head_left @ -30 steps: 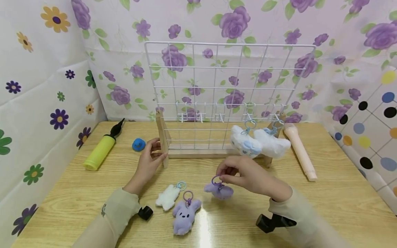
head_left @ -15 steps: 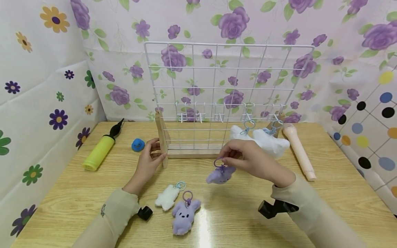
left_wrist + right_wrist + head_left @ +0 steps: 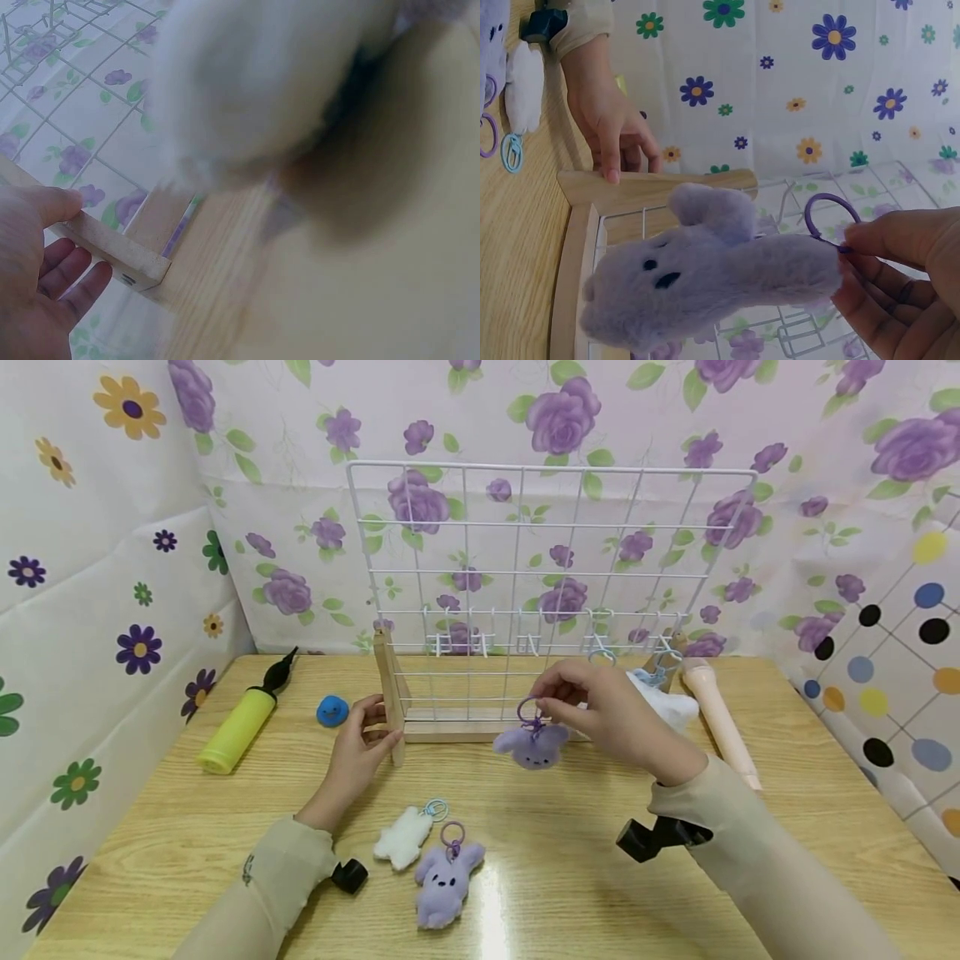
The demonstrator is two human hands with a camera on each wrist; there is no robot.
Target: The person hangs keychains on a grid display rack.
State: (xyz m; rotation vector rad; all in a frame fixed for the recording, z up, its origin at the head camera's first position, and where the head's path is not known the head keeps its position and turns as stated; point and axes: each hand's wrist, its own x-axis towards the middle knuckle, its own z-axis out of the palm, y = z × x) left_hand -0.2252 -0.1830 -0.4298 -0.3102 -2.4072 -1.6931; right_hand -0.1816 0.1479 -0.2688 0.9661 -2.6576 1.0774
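Pinches fuzzy lilac plush keychain by round purple ring with right hand, before white wire grid rack; grips pale wooden end support with left hand.

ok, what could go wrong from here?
The purple plush hangs only from the ring pinched in the right hand, so it could swing or slip.
The white plush beyond that hand might get knocked.
If the left hand eases its hold on the wooden leg, the wire rack could shift.

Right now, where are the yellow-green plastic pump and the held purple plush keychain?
Yellow-green plastic pump (image 3: 246, 720): head view, on its barrel.
Held purple plush keychain (image 3: 533, 748): head view, on its head.
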